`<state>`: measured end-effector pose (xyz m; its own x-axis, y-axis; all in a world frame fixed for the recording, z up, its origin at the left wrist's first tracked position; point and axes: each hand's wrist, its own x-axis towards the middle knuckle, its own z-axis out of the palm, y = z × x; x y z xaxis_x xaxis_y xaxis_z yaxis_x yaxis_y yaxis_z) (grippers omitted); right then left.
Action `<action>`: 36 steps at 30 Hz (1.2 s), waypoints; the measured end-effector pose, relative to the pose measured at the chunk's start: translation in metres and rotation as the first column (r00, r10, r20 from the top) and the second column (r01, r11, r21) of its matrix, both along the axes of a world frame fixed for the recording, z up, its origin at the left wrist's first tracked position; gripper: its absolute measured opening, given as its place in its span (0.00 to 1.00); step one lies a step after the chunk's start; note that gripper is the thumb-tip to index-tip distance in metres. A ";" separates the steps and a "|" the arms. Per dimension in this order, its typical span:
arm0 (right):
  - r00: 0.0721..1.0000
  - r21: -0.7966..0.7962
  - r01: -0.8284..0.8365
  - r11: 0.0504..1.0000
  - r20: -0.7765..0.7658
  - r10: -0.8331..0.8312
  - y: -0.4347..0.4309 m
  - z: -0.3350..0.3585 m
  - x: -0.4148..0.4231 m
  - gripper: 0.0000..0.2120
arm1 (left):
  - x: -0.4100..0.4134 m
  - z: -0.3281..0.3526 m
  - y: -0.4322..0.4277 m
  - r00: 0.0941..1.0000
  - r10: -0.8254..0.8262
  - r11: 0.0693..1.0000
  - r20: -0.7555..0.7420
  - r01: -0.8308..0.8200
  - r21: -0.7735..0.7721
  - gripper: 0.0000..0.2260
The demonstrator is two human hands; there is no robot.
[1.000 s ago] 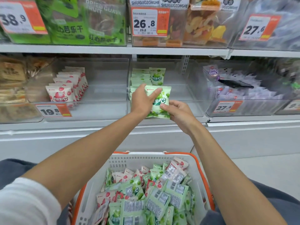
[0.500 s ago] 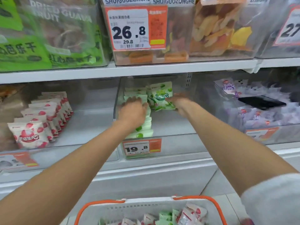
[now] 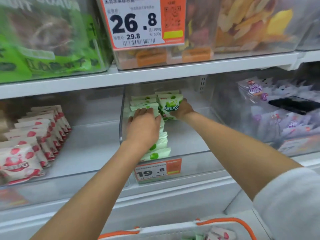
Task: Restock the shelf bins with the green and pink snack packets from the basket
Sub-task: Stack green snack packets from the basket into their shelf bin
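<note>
1. Two hands are inside the middle bin [image 3: 190,139].
2. Left hand [image 3: 143,126] lies flat on the green row [image 3: 156,148].
3. Right hand [image 3: 181,110] grips a green packet [image 3: 170,105] at the back.
4. Bin tag [image 3: 156,171] reads "19.8"; top tag [image 3: 138,23] reads "26.8".

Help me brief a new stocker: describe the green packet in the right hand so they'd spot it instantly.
Below the big 26.8 tag, find the clear bin with the orange 19.8 price tag. Toward its back, the right hand holds one green packet. Unlike the edge-on row under the left hand, it faces you, whole front showing.
</note>
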<state>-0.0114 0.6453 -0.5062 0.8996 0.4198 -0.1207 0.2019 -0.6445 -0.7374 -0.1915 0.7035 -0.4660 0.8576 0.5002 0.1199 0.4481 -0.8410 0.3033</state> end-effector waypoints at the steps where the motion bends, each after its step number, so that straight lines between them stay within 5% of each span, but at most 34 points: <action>1: 0.999 0.015 -0.047 0.999 -0.023 0.047 0.003 -0.006 0.005 0.38 | -0.001 0.000 -0.001 1.000 -0.001 1.000 0.000 0.001 0.005 0.22; 3: 0.996 0.043 -0.071 0.997 -0.051 0.073 0.017 -0.031 0.031 0.42 | -0.001 0.001 -0.001 1.000 0.000 1.000 0.000 0.000 0.008 0.23; 7: 1.000 0.031 -0.027 0.999 0.012 0.027 0.016 -0.011 0.000 0.21 | -0.001 0.001 -0.002 1.000 0.002 1.000 0.013 -0.002 0.008 0.22; 13: 0.998 0.049 -0.006 0.999 -0.057 0.009 -0.003 0.001 -0.011 0.04 | -0.001 -0.001 -0.001 1.000 -0.004 1.000 0.024 0.004 0.010 0.23; 16: 0.998 -0.014 0.047 0.999 -0.046 -0.048 -0.014 0.008 -0.014 0.15 | -0.001 -0.001 0.000 0.999 -0.005 1.000 0.050 0.006 -0.015 0.22; 19: 0.998 -0.089 0.057 0.994 0.046 -0.053 -0.030 0.026 -0.034 0.06 | -0.004 0.004 0.000 0.997 -0.019 0.999 0.079 0.022 -0.039 0.21; 21: 0.991 -0.094 0.020 0.995 0.134 -0.007 -0.045 0.032 -0.050 0.15 | -0.010 0.008 -0.004 0.990 -0.042 0.997 0.137 0.051 -0.063 0.18; 28: 0.881 0.183 -0.025 0.983 0.469 -0.065 -0.112 0.049 -0.163 0.07 | -0.076 0.019 -0.049 0.950 -0.052 0.985 0.307 0.099 -0.138 0.08; 32: 0.947 0.238 -0.058 0.970 0.322 -0.023 -0.137 0.016 -0.236 0.07 | -0.134 -0.009 -0.067 0.969 0.008 0.959 0.245 0.062 -0.275 0.08; 36: 0.985 0.002 -0.169 0.986 -0.030 0.169 -0.160 -0.069 -0.283 0.06 | -0.191 -0.074 -0.056 0.997 0.028 0.924 -0.072 -0.054 -0.378 0.09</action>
<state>-0.2944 0.4849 -0.5755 0.8115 0.5657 -0.1466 0.2861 -0.6033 -0.7444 -0.3826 0.6479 -0.5403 0.8348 0.5322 -0.1409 0.5091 -0.6488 0.5656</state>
